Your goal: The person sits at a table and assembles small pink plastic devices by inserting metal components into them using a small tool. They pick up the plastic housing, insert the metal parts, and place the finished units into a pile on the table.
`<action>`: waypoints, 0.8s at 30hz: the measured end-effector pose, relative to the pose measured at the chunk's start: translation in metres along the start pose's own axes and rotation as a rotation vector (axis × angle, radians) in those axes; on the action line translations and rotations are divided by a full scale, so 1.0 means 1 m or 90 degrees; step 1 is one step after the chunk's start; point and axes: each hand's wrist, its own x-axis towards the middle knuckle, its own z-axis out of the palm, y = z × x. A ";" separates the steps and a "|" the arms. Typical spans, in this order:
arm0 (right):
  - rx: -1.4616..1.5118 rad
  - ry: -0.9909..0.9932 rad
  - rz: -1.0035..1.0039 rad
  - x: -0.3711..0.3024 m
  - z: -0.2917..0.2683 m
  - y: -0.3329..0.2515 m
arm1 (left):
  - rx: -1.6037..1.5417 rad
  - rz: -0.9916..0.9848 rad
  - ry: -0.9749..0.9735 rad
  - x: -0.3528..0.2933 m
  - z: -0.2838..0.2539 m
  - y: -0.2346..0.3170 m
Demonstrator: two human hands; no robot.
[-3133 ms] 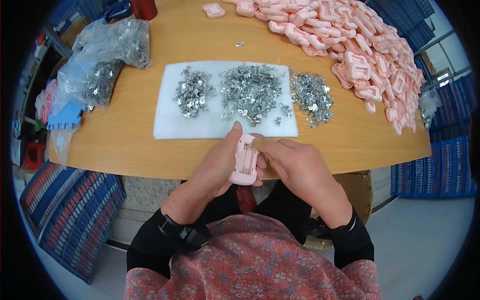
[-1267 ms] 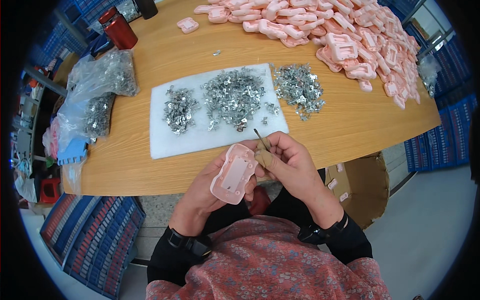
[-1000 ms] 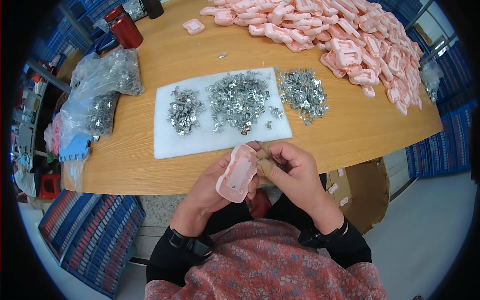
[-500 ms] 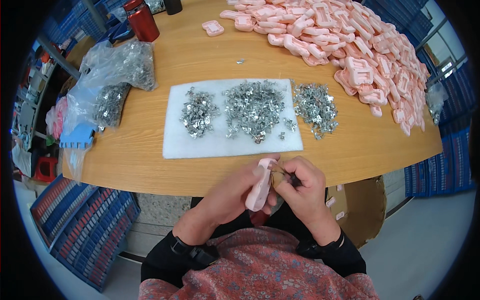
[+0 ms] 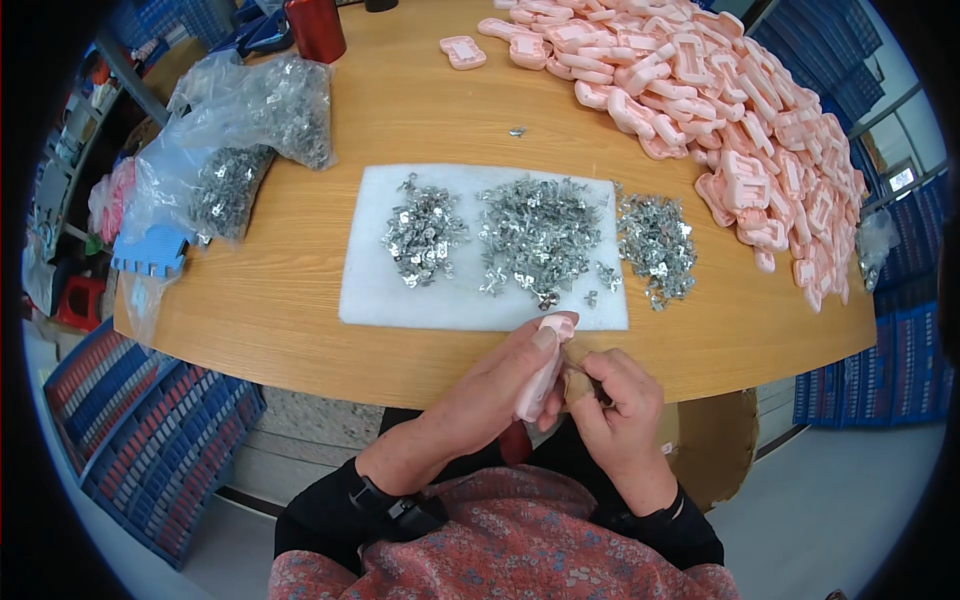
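Note:
My left hand (image 5: 490,385) is closed round a pink plastic casing (image 5: 541,388), held tilted just off the table's front edge, thumb along its upper end. Close against the casing's right side is my right hand (image 5: 620,405), its thumb and fingers pinched together. A tan wrap covers a fingertip there, and what the pinch holds is hidden. Beyond both hands lies a white foam sheet (image 5: 400,309), carrying a smaller heap of metal clips (image 5: 424,236) on its left and a larger metal heap (image 5: 540,236) in the middle.
A third metal heap (image 5: 656,246) lies at the sheet's right edge. Pink casings (image 5: 690,65) are piled at the far right. Clear bags of metal parts (image 5: 290,105) and a red flask (image 5: 316,30) stand left. Below the table's right front is a cardboard box (image 5: 715,445).
The view has shifted slightly, moving the table contents rightward. My right hand has drawn a little away from the casing's upper end, and a dark item seen in its grip is now hidden.

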 end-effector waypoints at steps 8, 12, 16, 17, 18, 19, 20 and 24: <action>0.144 -0.045 0.061 0.003 0.009 0.005 | 0.033 0.027 0.030 0.001 -0.002 0.010; 0.414 -0.036 0.222 -0.007 0.014 0.013 | 0.222 0.168 0.085 0.000 0.000 0.019; 0.407 -0.027 0.285 0.000 0.002 0.016 | 0.482 0.330 0.156 0.002 -0.014 0.015; 0.382 -0.019 0.292 0.008 0.000 0.016 | 0.571 0.376 0.185 0.002 -0.018 0.015; 0.357 -0.005 0.310 0.010 -0.002 0.016 | 0.638 0.355 0.218 0.001 -0.018 0.018; 0.331 -0.021 0.325 0.014 -0.007 0.013 | 0.696 0.325 0.250 -0.002 -0.016 0.025; 0.299 -0.034 0.306 0.016 -0.006 0.018 | 0.755 0.293 0.279 -0.003 -0.016 0.028; 0.191 -0.070 0.206 0.028 -0.005 0.019 | 0.789 0.327 0.277 -0.003 -0.021 0.026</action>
